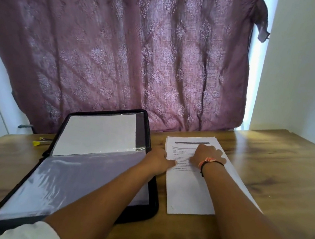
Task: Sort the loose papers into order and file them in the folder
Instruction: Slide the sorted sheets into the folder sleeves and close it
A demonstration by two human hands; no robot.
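— What do we count on the table (277, 173)?

— We count one black folder (155, 198), lying open on the left, and one stack of papers (187, 192) just right of it. The stack's sheets are fanned at the far edge, but we cannot count them.

— And inside the folder?

— One white sheet (99, 132) under plastic in the far half, and one clear sleeve (78, 179) over the near half.

— The two hands?

— Our left hand (157, 158) pinches the stack's left edge, thumb on top. Our right hand (209, 154) rests on the top page with fingers bent; we cannot tell whether it grips anything. Two wrist bands (207, 161) on it, one black, one orange.

— Anything else?

— One yellow-tipped tool (37, 143) far left of the folder, and one purple curtain (122, 45) behind.
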